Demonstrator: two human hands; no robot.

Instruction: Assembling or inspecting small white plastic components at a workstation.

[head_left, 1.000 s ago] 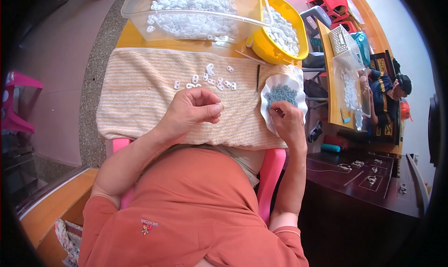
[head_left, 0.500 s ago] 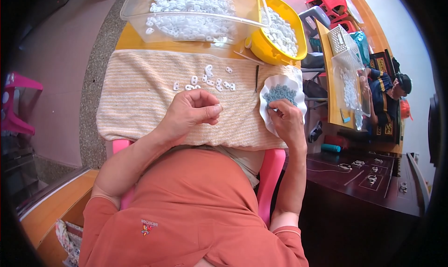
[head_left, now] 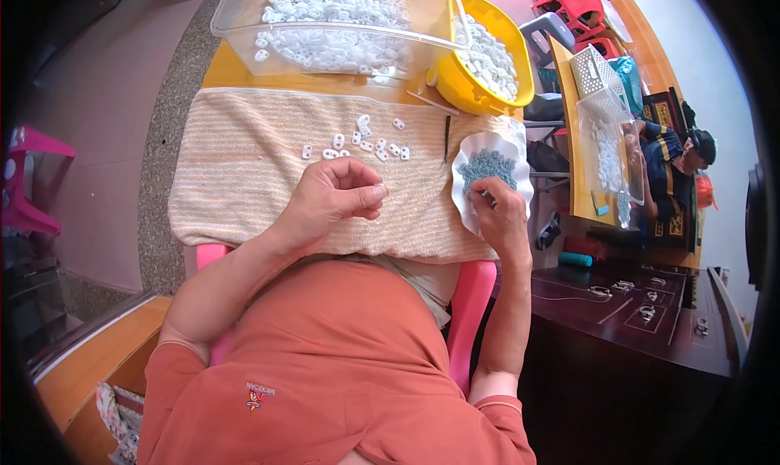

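My left hand hovers over a striped towel, its thumb pressed to the curled fingers. What it pinches, if anything, is too small to make out. Just beyond it, several small white two-holed plastic pieces lie scattered on the cloth. At the right, my right hand reaches over the near rim of a white wavy-edged dish, thumb and fingertips together beside the heap of tiny blue-grey parts. Whether a part is between those fingertips is hidden. A thin black tool, perhaps tweezers, rests left of the dish.
Beyond the towel stand a clear plastic bin of white pieces and a yellow basin of similar ones. A thin stick lies before the basin. Farther right, a person sits by another table holding a clear tray.
My right hand has shifted very slightly toward me over the dish, its fingers still pinched. My left hand stays in nearly the same place and pose.
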